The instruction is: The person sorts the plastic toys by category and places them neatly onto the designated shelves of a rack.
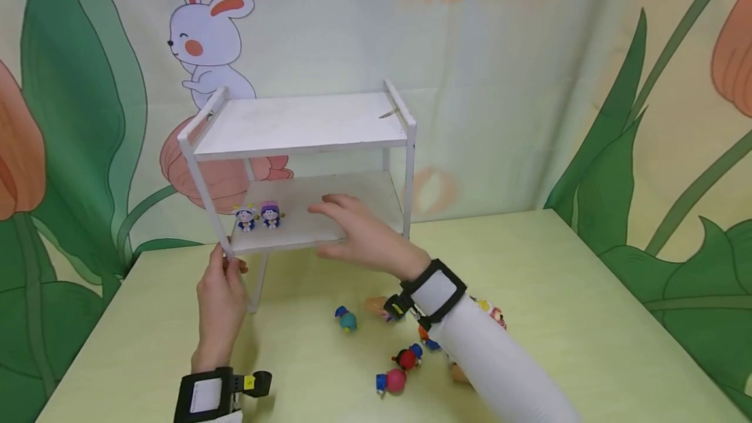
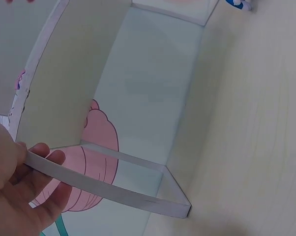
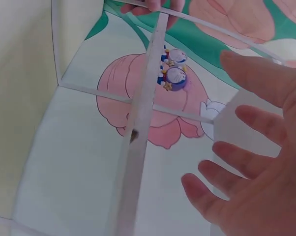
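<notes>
A small white two-tier shelf point(image 1: 305, 124) stands on the pale table. My left hand point(image 1: 222, 302) grips its front left leg just below the lower board; in the left wrist view the fingers point(image 2: 54, 196) curl round that white bar point(image 2: 108, 189). Two small figurines stand side by side at the left of the lower board: one with a yellow top point(image 1: 245, 218) and one with a purple top point(image 1: 271, 215). To their right, my right hand point(image 1: 367, 234) hovers at the front of the lower board, fingers spread and holding nothing. The right wrist view also shows both figurines point(image 3: 173, 76).
On the table below and right of the shelf lie several small figurines, among them a teal one point(image 1: 347, 320), a red and black one point(image 1: 407, 358) and a pink one point(image 1: 395, 381). My right sleeve point(image 1: 499, 358) partly covers others. Behind hangs a printed backdrop point(image 1: 499, 83).
</notes>
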`<action>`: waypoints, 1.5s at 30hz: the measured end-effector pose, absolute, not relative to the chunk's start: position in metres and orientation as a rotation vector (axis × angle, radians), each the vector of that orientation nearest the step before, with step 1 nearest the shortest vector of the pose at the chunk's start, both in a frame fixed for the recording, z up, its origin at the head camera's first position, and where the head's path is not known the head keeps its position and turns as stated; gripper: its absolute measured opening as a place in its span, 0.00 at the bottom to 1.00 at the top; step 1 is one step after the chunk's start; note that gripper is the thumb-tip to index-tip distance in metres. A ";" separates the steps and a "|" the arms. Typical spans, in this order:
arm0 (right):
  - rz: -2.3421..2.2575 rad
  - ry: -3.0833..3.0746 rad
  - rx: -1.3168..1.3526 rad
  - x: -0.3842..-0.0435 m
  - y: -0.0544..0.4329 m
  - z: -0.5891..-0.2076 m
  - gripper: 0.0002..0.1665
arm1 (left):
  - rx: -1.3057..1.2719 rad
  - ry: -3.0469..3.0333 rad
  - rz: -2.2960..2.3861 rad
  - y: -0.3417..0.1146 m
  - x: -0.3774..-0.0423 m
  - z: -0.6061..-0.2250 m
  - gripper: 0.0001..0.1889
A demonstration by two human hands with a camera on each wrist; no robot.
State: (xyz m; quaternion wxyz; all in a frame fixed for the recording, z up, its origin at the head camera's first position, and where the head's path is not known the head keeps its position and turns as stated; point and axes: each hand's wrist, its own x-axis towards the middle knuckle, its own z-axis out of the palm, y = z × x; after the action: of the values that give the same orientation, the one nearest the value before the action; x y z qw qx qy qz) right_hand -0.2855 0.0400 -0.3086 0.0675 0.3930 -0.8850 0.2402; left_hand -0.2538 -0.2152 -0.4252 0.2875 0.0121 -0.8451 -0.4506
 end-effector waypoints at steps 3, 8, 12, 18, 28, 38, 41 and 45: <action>0.788 -2.664 1.171 -0.279 0.056 -0.316 0.36 | 0.033 -2.257 -1.202 -0.215 -0.255 -0.424 0.23; 0.876 -2.632 1.132 -0.269 0.081 -0.328 0.31 | 0.040 -2.257 -1.206 -0.214 -0.257 -0.423 0.23; 0.938 -2.615 1.118 -0.262 0.096 -0.334 0.27 | 0.049 -2.257 -1.207 -0.213 -0.257 -0.422 0.23; 1.003 -2.647 1.088 -0.257 0.113 -0.345 0.25 | 0.056 -2.259 -1.193 -0.213 -0.256 -0.421 0.23; 1.100 -2.676 1.100 -0.250 0.126 -0.359 0.21 | 0.045 -2.256 -1.201 -0.211 -0.255 -0.420 0.22; 1.079 -2.776 1.153 -0.250 0.106 -0.377 0.21 | 0.050 -2.265 -1.197 -0.212 -0.255 -0.423 0.23; 1.049 -2.774 1.205 -0.250 0.098 -0.386 0.20 | 0.055 -2.271 -1.191 -0.213 -0.255 -0.423 0.23; 0.984 -2.773 1.266 -0.250 0.086 -0.398 0.19 | 0.059 -2.278 -1.192 -0.213 -0.254 -0.425 0.23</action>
State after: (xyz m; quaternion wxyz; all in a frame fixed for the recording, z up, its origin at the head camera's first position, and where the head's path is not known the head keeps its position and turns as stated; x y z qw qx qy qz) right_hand -0.2497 0.0856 -0.3979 -0.0308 0.3951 -0.8653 0.3070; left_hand -0.2539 -0.2129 -0.4245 0.2813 0.0222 -0.8501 -0.4447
